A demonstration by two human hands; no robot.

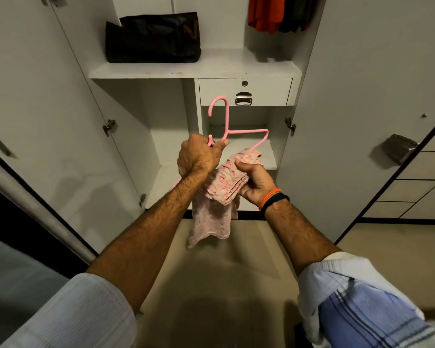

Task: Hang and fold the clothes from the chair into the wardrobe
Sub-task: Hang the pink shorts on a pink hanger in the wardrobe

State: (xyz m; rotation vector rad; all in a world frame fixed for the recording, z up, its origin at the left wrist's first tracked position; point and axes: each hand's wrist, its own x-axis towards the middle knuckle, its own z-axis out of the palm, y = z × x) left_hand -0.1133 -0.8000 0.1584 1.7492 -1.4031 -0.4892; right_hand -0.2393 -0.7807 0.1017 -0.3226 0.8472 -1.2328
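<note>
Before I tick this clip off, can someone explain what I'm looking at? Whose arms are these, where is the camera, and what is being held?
There is no machine here. One camera worn on a person's head looks forward and down, so the two bare arms are that person's own. The left hand has its grip on a pink hanger. The right hand holds a bunched pink patterned garment, which hangs down below both hands. Ahead stands an open wardrobe: a black bag sits on its upper shelf, red and dark clothes hang at the top right, and a drawer lies under the shelf.
</note>
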